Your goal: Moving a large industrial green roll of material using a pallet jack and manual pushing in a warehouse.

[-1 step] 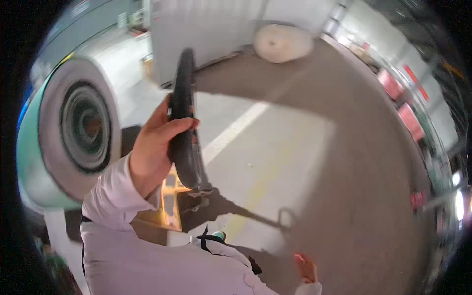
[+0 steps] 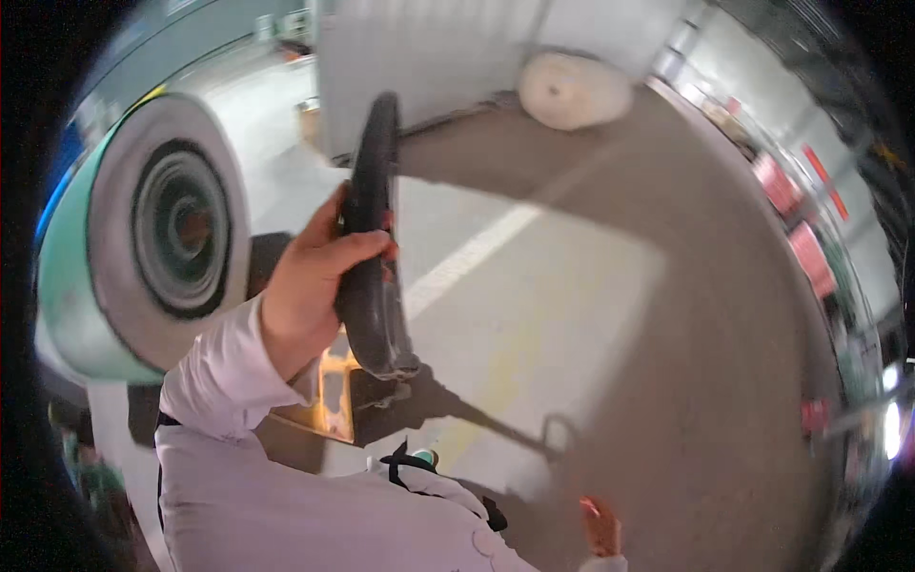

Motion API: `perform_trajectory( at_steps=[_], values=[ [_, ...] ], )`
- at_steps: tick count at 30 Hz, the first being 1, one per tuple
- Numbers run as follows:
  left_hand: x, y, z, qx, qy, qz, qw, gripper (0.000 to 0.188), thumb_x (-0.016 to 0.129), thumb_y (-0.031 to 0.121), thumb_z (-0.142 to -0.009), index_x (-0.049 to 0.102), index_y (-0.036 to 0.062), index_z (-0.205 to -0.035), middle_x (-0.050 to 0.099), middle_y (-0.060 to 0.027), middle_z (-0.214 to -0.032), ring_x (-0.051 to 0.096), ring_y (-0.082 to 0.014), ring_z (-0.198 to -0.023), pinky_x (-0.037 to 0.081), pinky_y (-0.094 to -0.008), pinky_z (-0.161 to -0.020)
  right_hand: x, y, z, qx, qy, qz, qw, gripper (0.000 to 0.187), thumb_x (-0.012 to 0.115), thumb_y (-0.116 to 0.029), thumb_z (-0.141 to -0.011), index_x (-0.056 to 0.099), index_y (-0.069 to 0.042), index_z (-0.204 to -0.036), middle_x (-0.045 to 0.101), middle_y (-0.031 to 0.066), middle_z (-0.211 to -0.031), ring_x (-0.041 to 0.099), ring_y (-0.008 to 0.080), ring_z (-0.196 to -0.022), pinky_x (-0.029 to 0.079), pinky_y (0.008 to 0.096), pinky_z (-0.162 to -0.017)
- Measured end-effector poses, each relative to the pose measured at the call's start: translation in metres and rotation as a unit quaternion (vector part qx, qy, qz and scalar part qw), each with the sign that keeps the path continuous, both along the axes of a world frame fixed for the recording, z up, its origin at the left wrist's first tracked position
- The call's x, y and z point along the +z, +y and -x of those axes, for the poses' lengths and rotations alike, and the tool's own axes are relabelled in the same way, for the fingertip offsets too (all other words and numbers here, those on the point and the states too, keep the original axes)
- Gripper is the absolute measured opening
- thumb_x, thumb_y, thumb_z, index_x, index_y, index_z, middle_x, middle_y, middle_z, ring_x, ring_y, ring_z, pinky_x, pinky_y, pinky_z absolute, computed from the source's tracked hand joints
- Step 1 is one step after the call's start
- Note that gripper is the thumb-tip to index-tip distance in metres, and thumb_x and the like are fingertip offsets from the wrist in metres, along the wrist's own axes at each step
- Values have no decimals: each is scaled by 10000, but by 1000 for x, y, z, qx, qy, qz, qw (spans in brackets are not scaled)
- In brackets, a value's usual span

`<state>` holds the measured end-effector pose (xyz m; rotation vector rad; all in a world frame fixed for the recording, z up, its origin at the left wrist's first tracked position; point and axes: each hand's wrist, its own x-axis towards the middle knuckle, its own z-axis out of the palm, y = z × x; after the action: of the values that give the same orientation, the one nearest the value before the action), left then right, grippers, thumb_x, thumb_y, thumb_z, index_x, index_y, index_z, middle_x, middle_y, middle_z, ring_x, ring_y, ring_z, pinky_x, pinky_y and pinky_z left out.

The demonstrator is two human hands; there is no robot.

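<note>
My left hand [image 2: 319, 272] is closed round the black loop handle [image 2: 374, 224] of a hand pallet truck, seen almost edge-on. The thumb lies across the handle near some small red parts. Below the handle shows the truck's orange-yellow body [image 2: 335, 396], partly hidden by my sleeve. My right hand [image 2: 600, 526] hangs low at the lower edge, apart from the handle, with no object visible in it. Its fingers are foreshortened and blurred, so I cannot make out whether they are closed.
Close on the left is a large roll [image 2: 105, 238] with a pale green side and a grey, ringed end. A cream roll [image 2: 577, 92] lies by the pale ribbed wall [image 2: 429, 62]. Pink-red stacks [image 2: 812, 262] line the right side. A white line [image 2: 477, 248] crosses the floor.
The surroundings have shifted slightly to the right in the picture. My left hand keeps its hold on the handle, and my right hand sits slightly lower.
</note>
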<state>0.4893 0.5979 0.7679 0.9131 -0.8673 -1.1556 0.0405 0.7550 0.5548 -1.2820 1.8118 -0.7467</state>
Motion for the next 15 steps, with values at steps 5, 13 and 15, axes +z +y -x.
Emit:
perform_trajectory(
  at_steps=[5, 13, 15],
  values=[
    [-2, -8, 7, 86, -18, -41, 995, 283, 560, 40, -702, 427, 10, -950, 473, -30, -717, 466, -100, -563, 384, -216, -513, 48, -182, 20, 96, 219, -83, 967, 360, 521, -247, -801, 499, -27, -1085, 504, 128, -1095, 458, 228, -1037, 352, 324, -878],
    [-18, -27, 160, 160, -331, -99, 925, 499, 540, 83, -694, 347, -13, -1144, 525, -115, -757, 529, -153, -631, 434, -300, -574, 131, -458, -37, 504, 178, 473, 700, 759, 645, -307, -690, 242, -25, -1268, 251, 184, -1300, 219, 332, -1208, 197, 473, -970],
    [-30, -59, 225, 141, -423, -128, 886, 551, 526, 80, -670, 314, -3, -1172, 520, -233, -885, 544, -315, -807, 430, -371, -696, 169, -489, -62, 540, 183, 587, 575, 812, 695, -258, -620, 245, -29, -1256, 230, 184, -1304, 223, 348, -1203, 190, 513, -960]
  ],
)
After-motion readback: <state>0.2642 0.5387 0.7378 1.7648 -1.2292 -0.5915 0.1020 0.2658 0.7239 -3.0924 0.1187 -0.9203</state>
